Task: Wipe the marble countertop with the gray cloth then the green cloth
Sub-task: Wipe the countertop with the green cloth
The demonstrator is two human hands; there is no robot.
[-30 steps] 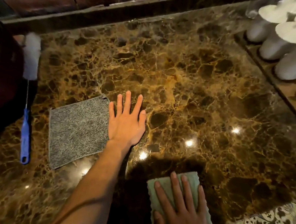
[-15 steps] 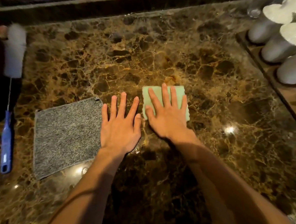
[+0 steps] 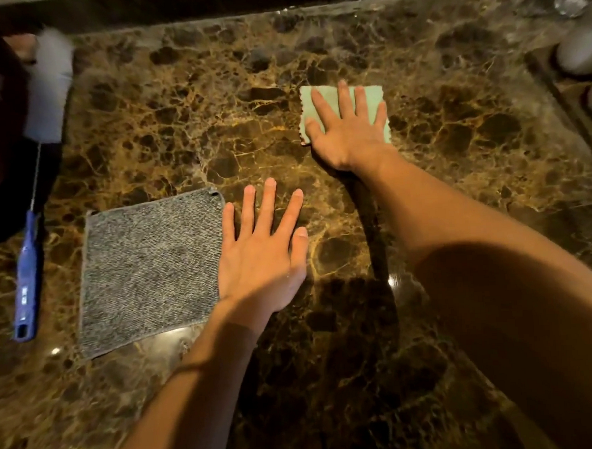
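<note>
A brown marble countertop (image 3: 455, 154) fills the view. The gray cloth (image 3: 146, 270) lies flat on it at the left. My left hand (image 3: 262, 257) rests flat on the marble just right of the gray cloth, fingers spread, its edge touching the cloth's side. The small green cloth (image 3: 372, 98) lies farther back, right of centre. My right hand (image 3: 346, 129) presses flat on top of the green cloth and hides most of it.
A blue-handled brush (image 3: 24, 276) with a white fluffy head (image 3: 49, 93) lies along the left edge beside a dark object. At the right stand white rounded items (image 3: 578, 51) on a wooden tray (image 3: 562, 93). A glass (image 3: 571, 0) is at the back right.
My right hand has slid the green cloth away from me across the marble, from the near edge to the far middle. My left hand stays flat beside the gray cloth.
</note>
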